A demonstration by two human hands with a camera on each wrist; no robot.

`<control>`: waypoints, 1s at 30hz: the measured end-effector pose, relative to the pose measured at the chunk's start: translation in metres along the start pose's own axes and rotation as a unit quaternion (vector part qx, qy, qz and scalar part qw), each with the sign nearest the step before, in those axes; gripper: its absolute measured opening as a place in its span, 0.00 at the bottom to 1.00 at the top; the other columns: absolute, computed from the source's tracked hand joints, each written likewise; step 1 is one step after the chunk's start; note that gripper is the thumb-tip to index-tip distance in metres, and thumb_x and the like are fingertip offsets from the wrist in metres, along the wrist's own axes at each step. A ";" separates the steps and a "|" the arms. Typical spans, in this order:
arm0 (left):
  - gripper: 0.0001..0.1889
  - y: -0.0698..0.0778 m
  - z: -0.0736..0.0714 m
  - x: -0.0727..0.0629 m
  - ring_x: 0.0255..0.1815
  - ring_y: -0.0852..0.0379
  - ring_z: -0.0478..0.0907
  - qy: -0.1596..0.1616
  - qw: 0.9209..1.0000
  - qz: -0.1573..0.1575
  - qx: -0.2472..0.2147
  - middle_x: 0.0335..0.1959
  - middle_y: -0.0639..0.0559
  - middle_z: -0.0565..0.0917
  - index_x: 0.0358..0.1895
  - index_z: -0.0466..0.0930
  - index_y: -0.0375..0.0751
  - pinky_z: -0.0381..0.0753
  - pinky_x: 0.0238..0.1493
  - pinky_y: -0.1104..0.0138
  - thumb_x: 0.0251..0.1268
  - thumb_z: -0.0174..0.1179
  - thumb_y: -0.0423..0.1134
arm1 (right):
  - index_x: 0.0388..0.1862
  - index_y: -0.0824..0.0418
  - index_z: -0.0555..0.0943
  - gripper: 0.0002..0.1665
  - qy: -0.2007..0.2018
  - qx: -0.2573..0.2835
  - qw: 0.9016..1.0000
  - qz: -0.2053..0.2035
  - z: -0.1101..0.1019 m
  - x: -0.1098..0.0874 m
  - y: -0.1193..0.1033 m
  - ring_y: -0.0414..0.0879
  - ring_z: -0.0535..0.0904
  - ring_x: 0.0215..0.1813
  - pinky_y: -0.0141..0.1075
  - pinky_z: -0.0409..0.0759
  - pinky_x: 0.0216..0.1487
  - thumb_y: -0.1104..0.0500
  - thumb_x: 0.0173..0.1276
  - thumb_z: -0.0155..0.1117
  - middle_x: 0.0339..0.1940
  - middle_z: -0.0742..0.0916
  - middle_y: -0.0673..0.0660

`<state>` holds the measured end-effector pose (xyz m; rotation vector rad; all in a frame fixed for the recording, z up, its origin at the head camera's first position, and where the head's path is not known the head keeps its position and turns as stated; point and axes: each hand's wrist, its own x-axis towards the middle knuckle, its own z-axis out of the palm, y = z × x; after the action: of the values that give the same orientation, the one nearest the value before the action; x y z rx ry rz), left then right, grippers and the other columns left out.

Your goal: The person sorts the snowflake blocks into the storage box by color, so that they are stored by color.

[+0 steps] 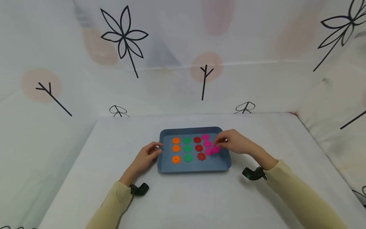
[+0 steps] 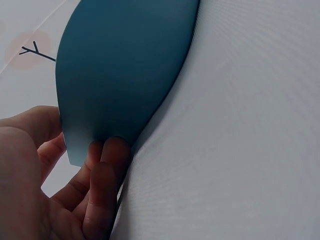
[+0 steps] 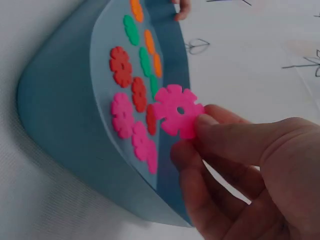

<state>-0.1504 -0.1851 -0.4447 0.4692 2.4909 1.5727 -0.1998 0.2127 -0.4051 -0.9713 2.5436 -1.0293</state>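
In the head view, a blue-grey tray (image 1: 188, 168) holds flower-shaped notched plastic discs: three orange discs (image 1: 176, 148), three green discs (image 1: 187, 148), three red discs (image 1: 199, 148) and three pink discs (image 1: 207, 144), each colour in its own column. My right hand (image 1: 233, 142) pinches another pink disc (image 3: 172, 117) between thumb and fingers, over the tray's right side. That disc is upright, with its centre hole showing in the right wrist view. At the tray's left end my left hand (image 1: 146, 156) grips the rim, several fingers curled against the outer wall (image 2: 120, 75).
A white cloth-covered table (image 1: 188, 200) lies beneath the tray. White fabric walls (image 1: 168, 89) with printed leaves and twigs enclose the back and sides. Dark wrist-worn devices (image 1: 254, 173) hang below both wrists.
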 end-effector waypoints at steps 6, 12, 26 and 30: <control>0.16 0.000 -0.001 -0.002 0.31 0.42 0.75 0.003 1.000 0.004 0.002 0.37 0.42 0.79 0.61 0.76 0.30 0.76 0.31 0.66 0.75 0.56 0.34 | 0.39 0.57 0.88 0.05 -0.065 0.016 0.998 -0.021 0.003 0.013 0.003 0.42 0.80 0.37 0.37 0.80 0.41 0.65 0.68 0.68 0.36 0.86 0.48; 0.16 0.000 -0.001 -0.001 0.32 0.40 0.76 0.000 1.000 0.007 -0.002 0.38 0.39 0.79 0.61 0.76 0.30 0.77 0.33 0.64 0.75 0.56 0.34 | 0.39 0.55 0.88 0.05 -0.135 0.034 0.990 0.005 0.003 0.023 0.009 0.43 0.79 0.36 0.37 0.80 0.42 0.64 0.68 0.67 0.36 0.86 0.47; 0.17 0.001 0.000 -0.001 0.33 0.40 0.76 -0.005 1.000 -0.003 -0.004 0.39 0.37 0.79 0.61 0.75 0.31 0.77 0.32 0.63 0.76 0.55 0.35 | 0.36 0.57 0.87 0.08 -0.198 -0.005 0.979 0.047 0.004 0.039 0.000 0.41 0.78 0.33 0.36 0.79 0.39 0.68 0.67 0.65 0.31 0.84 0.47; 0.17 0.001 -0.002 -0.002 0.34 0.38 0.76 -0.012 1.000 -0.007 -0.005 0.40 0.36 0.79 0.62 0.75 0.31 0.77 0.33 0.63 0.76 0.55 0.35 | 0.35 0.56 0.87 0.08 -0.201 -0.014 0.978 0.055 0.007 0.040 -0.001 0.41 0.78 0.32 0.36 0.78 0.38 0.68 0.67 0.65 0.31 0.84 0.48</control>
<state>-0.1492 -0.1870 -0.4429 0.4664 2.4623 1.5633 -0.2264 0.1816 -0.4083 -0.9234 2.2522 -0.6855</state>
